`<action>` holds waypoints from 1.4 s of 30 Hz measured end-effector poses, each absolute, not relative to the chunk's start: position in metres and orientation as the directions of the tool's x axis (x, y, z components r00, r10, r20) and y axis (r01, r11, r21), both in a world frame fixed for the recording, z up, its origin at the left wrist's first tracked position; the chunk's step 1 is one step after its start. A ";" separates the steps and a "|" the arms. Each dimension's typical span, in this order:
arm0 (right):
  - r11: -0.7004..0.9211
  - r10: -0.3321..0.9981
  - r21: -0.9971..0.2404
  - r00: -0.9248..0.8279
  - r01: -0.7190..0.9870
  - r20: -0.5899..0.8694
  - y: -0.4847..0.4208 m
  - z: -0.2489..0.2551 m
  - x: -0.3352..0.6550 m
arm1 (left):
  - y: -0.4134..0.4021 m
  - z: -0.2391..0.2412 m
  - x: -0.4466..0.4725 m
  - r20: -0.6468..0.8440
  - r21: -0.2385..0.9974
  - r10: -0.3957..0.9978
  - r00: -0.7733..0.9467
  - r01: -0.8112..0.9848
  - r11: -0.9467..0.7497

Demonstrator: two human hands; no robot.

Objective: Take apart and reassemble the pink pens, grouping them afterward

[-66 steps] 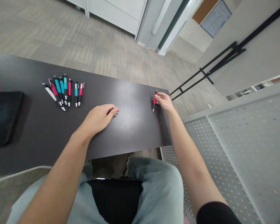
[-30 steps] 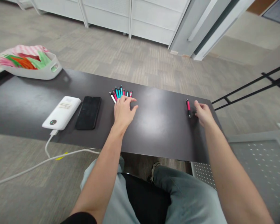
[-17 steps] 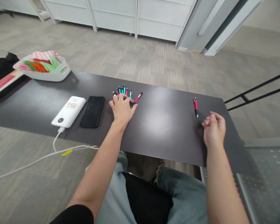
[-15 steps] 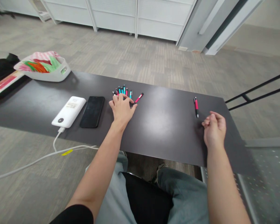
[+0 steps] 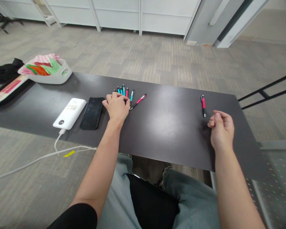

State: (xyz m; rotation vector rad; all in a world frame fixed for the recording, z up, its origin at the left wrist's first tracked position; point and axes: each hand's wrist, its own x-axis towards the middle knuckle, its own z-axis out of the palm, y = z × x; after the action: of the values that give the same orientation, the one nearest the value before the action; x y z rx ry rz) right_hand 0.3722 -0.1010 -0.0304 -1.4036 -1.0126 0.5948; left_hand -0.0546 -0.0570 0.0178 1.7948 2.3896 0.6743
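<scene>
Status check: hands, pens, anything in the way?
Left hand over clustered pens, partly hiding them; grip unclear. Right hand curled near lone red pen. Black phone close beside left hand.

Black short sleeve [image 5: 78,216], faded blue-grey trousers [image 5: 193,194], and a partly hidden shoe [image 5: 166,169]

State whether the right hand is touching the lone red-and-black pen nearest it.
Apart. The head view shows a strip of dark tabletop between the curled right hand and the near end of the red-and-black pen.
</scene>
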 end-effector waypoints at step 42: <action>0.285 0.939 -0.937 0.255 -0.202 0.230 -0.111 -0.013 0.268 | -0.104 0.001 0.066 0.465 0.878 0.868 0.174 0.033 -0.477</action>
State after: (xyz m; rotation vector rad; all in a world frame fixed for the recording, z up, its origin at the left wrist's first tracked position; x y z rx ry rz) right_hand 0.2677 -0.1105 -0.0129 -0.9481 -0.9874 0.9577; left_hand 0.0662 -0.1043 0.0010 1.6926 0.8653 1.3920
